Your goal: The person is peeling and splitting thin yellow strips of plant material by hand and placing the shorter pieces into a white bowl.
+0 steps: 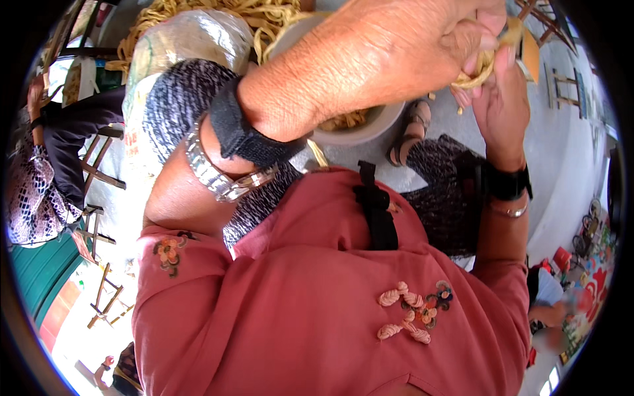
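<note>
From my seat far away, I get a bright picture. The floor (72, 330) at eight o'clock is so bright it turns plain white. The plastic bag (185, 43) at eleven and the watch (206, 173) at nine shine. Dark pants (436, 221) at three sink into shade. Everything bends near the black rim, and colorful things (586, 290) at four look fuzzy.
</note>
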`<state>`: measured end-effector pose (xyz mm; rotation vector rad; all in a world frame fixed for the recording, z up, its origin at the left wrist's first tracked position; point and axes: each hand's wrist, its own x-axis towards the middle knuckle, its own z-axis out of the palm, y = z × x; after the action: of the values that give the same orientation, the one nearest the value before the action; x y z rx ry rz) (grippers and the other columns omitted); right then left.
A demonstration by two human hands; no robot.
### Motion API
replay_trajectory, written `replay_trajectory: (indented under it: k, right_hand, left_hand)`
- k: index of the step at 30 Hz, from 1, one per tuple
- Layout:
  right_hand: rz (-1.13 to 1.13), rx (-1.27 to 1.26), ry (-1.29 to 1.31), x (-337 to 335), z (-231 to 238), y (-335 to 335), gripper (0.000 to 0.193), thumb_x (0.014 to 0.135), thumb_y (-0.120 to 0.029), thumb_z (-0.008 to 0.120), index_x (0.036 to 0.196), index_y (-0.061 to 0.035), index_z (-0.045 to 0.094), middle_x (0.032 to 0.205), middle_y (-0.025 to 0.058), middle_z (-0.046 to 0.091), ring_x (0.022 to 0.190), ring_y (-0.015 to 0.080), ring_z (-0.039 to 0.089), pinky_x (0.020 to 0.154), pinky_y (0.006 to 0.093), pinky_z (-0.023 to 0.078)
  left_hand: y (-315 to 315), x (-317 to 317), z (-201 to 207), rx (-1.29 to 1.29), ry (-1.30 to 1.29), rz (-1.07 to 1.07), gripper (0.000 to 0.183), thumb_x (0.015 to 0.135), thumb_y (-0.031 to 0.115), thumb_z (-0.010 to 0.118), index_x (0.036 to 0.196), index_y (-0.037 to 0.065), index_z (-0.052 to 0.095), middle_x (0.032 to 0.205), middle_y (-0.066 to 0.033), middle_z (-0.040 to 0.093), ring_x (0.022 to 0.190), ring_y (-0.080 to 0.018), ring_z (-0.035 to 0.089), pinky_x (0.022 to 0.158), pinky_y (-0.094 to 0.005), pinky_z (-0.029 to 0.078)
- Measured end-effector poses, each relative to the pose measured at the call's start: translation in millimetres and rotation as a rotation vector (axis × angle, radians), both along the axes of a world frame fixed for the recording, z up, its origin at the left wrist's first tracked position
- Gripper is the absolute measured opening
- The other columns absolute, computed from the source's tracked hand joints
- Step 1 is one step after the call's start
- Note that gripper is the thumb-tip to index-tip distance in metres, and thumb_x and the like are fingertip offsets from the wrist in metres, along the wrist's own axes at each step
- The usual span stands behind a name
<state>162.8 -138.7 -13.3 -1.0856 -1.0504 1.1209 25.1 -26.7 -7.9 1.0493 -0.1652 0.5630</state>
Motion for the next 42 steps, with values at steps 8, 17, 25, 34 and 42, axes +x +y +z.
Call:
replay_trajectory:
  k: [8,17,25,34,42]
  right_hand:
    - [0.113,0.053,-0.385,34,-19,-20,0.03,0.093,-0.014,0.051,0.121,-0.0034,0.046,0.087,0.0064,0.058,0.067,0.0178,0.055,0.059,0.028,0.045]
    - [0.248,-0.276,-0.181,22,-19,-14,0.057,0.096,-0.054,0.027,0.087,-0.0034,0.051,0.059,-0.0017,0.043,0.044,0.0083,0.04,0.041,0.0208,0.031]
    - [-0.021,-0.024,-0.329,-8,12,3,0.025,0.095,-0.028,0.05,0.096,-0.0033,0.056,0.067,-0.0033,0.049,0.053,0.0021,0.044,0.046,0.0174,0.034]
    - [-0.022,-0.026,-0.085,2,9,4,0.033,0.097,-0.03,0.045,0.105,-0.0006,0.058,0.073,-0.0013,0.056,0.052,0.0043,0.048,0.047,0.0175,0.038]
    - [-0.233,-0.034,-0.264,-5,23,12,0.025,0.096,-0.025,0.05,0.11,-0.0038,0.052,0.089,0.0035,0.06,0.063,0.0051,0.051,0.053,0.0184,0.04]
  left_hand:
    - [-4,-13,11,0.69,0.051,0.245,0.018,0.084,0.0,0.054,0.101,0.002,0.049,0.078,-0.0125,0.056,0.073,-0.0278,0.057,0.062,-0.0334,0.047]
    - [0,-25,9,0.941,0.145,0.442,0.018,0.087,0.0,0.051,0.104,0.003,0.047,0.078,-0.0132,0.055,0.07,-0.027,0.058,0.061,-0.0331,0.047]
    - [-2,-21,19,0.177,0.341,0.182,0.018,0.094,0.011,0.051,0.109,0.001,0.054,0.09,-0.0034,0.063,0.085,-0.0092,0.06,0.076,-0.0242,0.048]
    - [-5,-11,18,0.829,0.347,0.408,0.04,0.092,0.011,0.053,0.13,0.001,0.048,0.098,-0.0082,0.057,0.093,-0.0174,0.055,0.086,-0.0264,0.043]
    - [-9,-5,16,0.287,0.4,0.213,0.04,0.099,0.029,0.04,0.123,0.0,0.052,0.109,-0.0091,0.06,0.095,-0.0156,0.059,0.085,-0.0286,0.048]
